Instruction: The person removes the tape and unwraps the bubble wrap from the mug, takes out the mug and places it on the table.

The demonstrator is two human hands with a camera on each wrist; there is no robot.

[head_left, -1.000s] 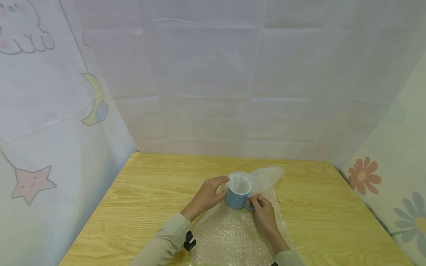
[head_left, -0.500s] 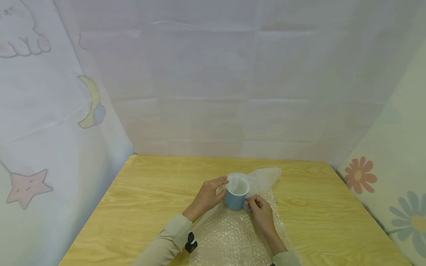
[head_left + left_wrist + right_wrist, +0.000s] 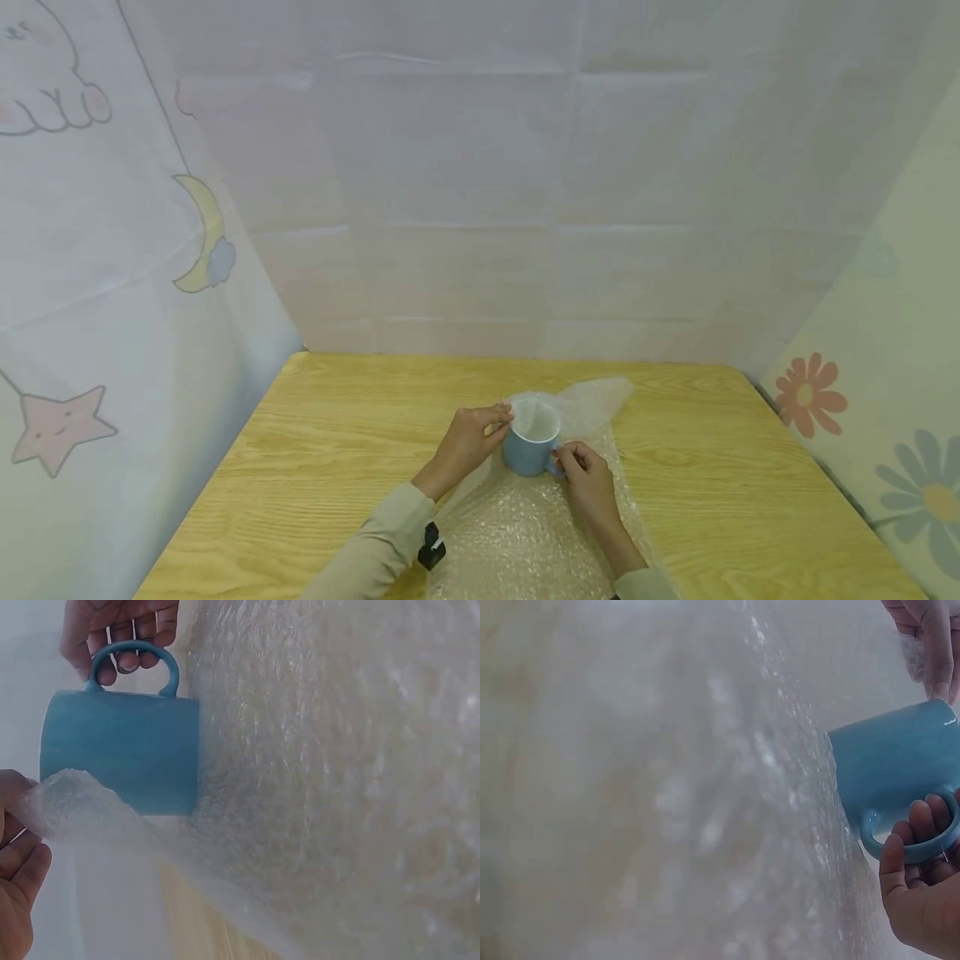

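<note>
A blue mug (image 3: 527,454) with a white inside stands upright on a sheet of bubble wrap (image 3: 525,533). My right hand (image 3: 590,487) holds the mug by its handle (image 3: 934,846), fingers curled through the loop in the right wrist view. On the mug's other side, by the rim, my left hand (image 3: 467,442) pinches a raised edge of the bubble wrap (image 3: 75,796) between thumb and fingers. That edge covers part of the mug's wall in the left wrist view. Some wrap also rises behind the mug and dips over its rim.
The wood-grain table (image 3: 345,417) extends to both sides of the wrap. A loose end of the wrap (image 3: 600,404) spreads toward the back right. Fabric walls (image 3: 450,275) with printed figures enclose the table at the back and sides.
My left thumb has closed in toward the fingers at the mug's rim, onto the wrap's edge. The right hand stays on the handle. The head view has shifted slightly.
</note>
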